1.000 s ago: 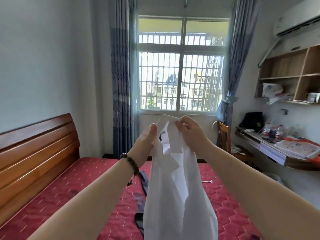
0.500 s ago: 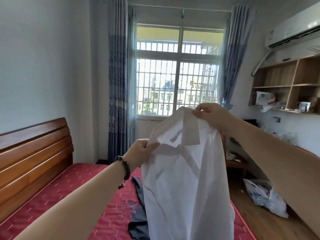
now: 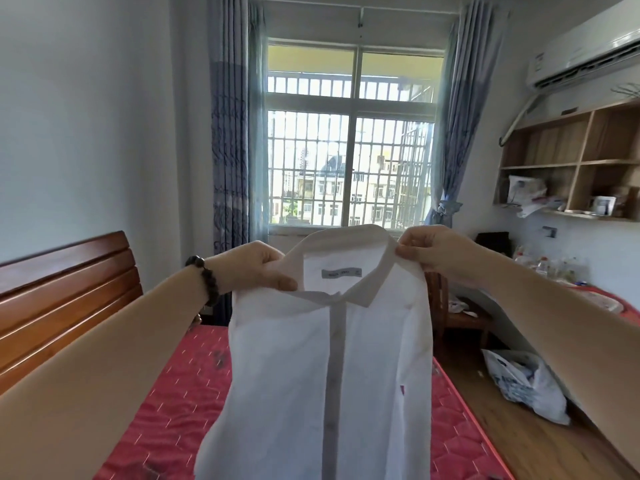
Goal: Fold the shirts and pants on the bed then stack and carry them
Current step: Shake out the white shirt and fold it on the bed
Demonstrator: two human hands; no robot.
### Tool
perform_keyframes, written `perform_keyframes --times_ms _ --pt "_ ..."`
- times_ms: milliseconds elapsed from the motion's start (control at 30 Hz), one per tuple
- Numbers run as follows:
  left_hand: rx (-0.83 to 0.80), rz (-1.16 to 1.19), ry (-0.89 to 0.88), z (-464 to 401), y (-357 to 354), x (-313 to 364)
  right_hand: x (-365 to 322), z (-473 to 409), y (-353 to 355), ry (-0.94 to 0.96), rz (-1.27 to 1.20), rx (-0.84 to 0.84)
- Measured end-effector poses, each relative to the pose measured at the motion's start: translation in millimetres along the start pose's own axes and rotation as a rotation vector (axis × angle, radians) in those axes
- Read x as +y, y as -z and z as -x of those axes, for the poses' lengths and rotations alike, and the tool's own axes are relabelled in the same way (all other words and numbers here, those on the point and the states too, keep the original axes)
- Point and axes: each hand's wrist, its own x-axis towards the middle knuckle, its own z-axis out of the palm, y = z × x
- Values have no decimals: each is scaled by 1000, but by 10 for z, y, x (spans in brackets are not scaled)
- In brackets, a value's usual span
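A white shirt (image 3: 329, 358) is held up in the middle of the frame, in front of the window, with its collar uppermost and its buttoned front turned toward the camera. It is pinched at one shoulder by the left hand (image 3: 256, 268), just left of the collar, and at the other shoulder by the right hand (image 3: 433, 251), just right of it. The fingers of both hands are curled round the cloth, thumbs on the near side. The body of the shirt hangs straight down over the bed (image 3: 180, 403), whose red quilted cover fills the lower centre; whether the hem touches the cover cannot be told, since it runs out of the bottom of the frame. No other garment can be made out on the bed here.

The step in hand is judged to be the spreading-out of the first shirt before folding: the garment is squared by its shoulders, but no fold is yet made. For the next move, the shirt would probably need to be lowered flat onto the red cover, most likely front down, with both grips kept level so that the placket stays straight and the sleeves fall outward, ready to be turned in.
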Motion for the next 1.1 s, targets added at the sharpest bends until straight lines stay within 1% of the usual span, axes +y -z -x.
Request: perform_keyframes --times_ms 67,133,200,300,367,467,533,600,700,767,800,867,933,1000,1100 --pt "-89 12 146 34 16 -49 -12 13 -122 13 -49 47" --pt "-93 67 252 83 -23 -119 -38 6 -249 37 -37 122" --pt "-26 308 295 132 -121 -166 -52 -21 -369 45 2 197" --pt "147 633 277 130 -281 -184 -54 -69 -539 18 -19 257" --pt "234 786 302 79 -370 -181 -35 -113 -633 0 6 277" --pt "281 945 301 17 -451 -137 0 -185 -722 -39 51 332" --pt "296 932 265 -11 -485 -105 17 -219 -748 -61 21 358" --pt "276 780 200 -7 -491 -87 29 -228 -735 -76 0 386" --pt "158 562 83 80 -397 -96 47 -195 -634 -65 -93 415" --pt "79 501 39 142 -274 -134 60 -155 -536 -63 -195 375" --pt "69 489 31 163 -211 -157 64 -138 -491 -63 -232 334" --pt "110 483 30 176 -112 -204 52 -117 -415 -56 -239 227" --pt "186 495 25 170 -48 -227 7 -100 -354 -49 -200 132" --pt "255 510 -1 156 0 -215 -46 -93 -289 -37 -180 68" --pt "302 450 -7 119 -6 -141 -100 -110 -206 -18 -167 -23"
